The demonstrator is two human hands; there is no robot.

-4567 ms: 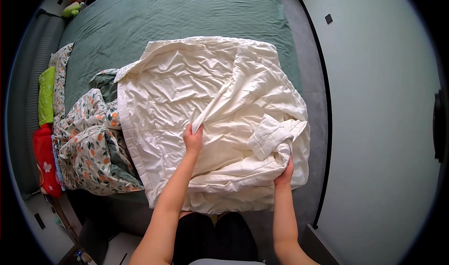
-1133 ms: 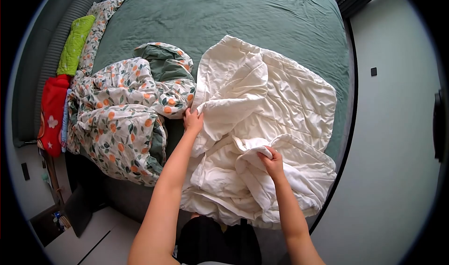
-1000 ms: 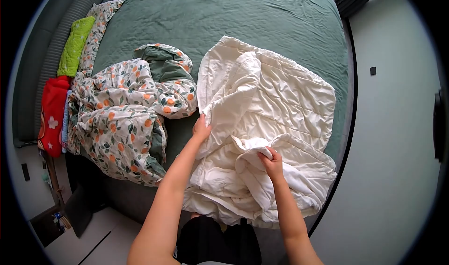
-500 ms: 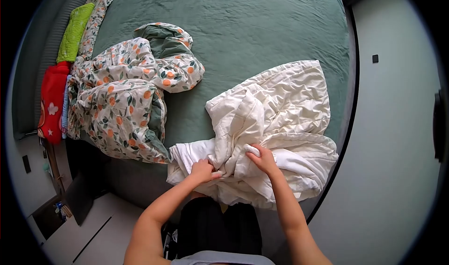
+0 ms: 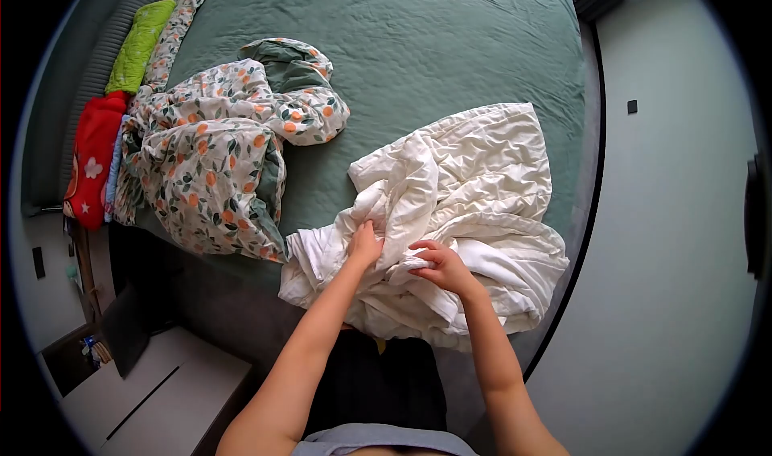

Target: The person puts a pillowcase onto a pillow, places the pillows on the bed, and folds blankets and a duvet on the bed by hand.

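Observation:
A crumpled white quilt (image 5: pixel 490 166) lies in a heap over the near right corner of the bed, its lower part bunched against the edge in front of me. My left hand (image 5: pixel 366 245) is at the middle of the bunched part, its fingers closed into a fold and partly hidden by the cloth. Just to the right, my right hand (image 5: pixel 444 268) pinches a gathered bit of the same white fabric between thumb and fingers. Smoother white cloth (image 5: pixel 490 263) shows among the folds beside my right wrist.
A green sheet (image 5: pixel 450 46) covers the bed. Left of the quilt lies a rumpled orange-print duvet (image 5: pixel 213 158). A lime-green folded cloth (image 5: pixel 141 46) and a red blanket (image 5: pixel 95 162) rest by the headboard. A pale cabinet (image 5: pixel 177 384) stands at lower left.
My left hand has moved up and right, deeper into the folds. My right hand has shifted slightly left, still pinching cloth. The view has shifted a little.

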